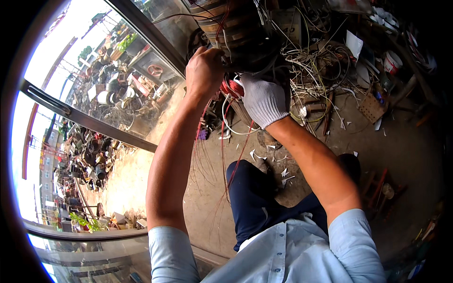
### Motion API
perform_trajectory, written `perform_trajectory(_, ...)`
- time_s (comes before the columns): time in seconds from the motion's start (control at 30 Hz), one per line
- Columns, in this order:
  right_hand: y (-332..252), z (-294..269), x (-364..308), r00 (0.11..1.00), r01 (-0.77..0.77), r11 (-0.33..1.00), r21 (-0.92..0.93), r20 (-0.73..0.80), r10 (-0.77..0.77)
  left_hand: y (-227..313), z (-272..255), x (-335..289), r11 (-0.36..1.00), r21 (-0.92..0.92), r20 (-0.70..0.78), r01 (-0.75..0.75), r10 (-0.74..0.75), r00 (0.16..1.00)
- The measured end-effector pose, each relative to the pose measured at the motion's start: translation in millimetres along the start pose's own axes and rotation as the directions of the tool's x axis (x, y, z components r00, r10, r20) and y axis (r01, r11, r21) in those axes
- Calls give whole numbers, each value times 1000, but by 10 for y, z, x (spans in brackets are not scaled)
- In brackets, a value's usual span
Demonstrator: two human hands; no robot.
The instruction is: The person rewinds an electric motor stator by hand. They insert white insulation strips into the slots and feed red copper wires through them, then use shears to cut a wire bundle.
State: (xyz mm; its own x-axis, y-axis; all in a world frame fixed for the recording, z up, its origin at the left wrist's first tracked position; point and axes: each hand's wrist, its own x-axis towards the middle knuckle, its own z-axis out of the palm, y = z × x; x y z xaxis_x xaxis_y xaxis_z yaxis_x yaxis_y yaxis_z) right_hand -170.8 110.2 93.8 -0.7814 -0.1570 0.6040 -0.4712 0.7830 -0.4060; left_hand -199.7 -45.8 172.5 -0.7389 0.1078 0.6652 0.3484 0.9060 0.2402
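Note:
My left hand (205,73), bare, is raised in front of a stack of round, brown and dark coils (226,23). Its fingers are curled and pressed together beside thin wires; what lies between them is hidden. My right hand (265,100) wears a pale knitted glove and is closed at a bundle of red wires (231,88), its fingertips lost in the dark. Loose red wires (223,141) trail down from the bundle toward the floor. A white cable (240,133) loops below my right hand.
A large tangle of cables and wires (321,66) lies ahead to the right. White scraps (284,175) litter the concrete floor. A metal-framed glass panel (99,127) stands close on the left, with heaped scrap beyond it. A white and red bucket (392,62) is at the far right.

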Motion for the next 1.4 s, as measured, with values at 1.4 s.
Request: perform_trajectory(1.4, -317, 343, 480, 907, -116, 988, -105, 395, 149, 522, -543, -1113, 904, -235, 317, 357, -276, 907)
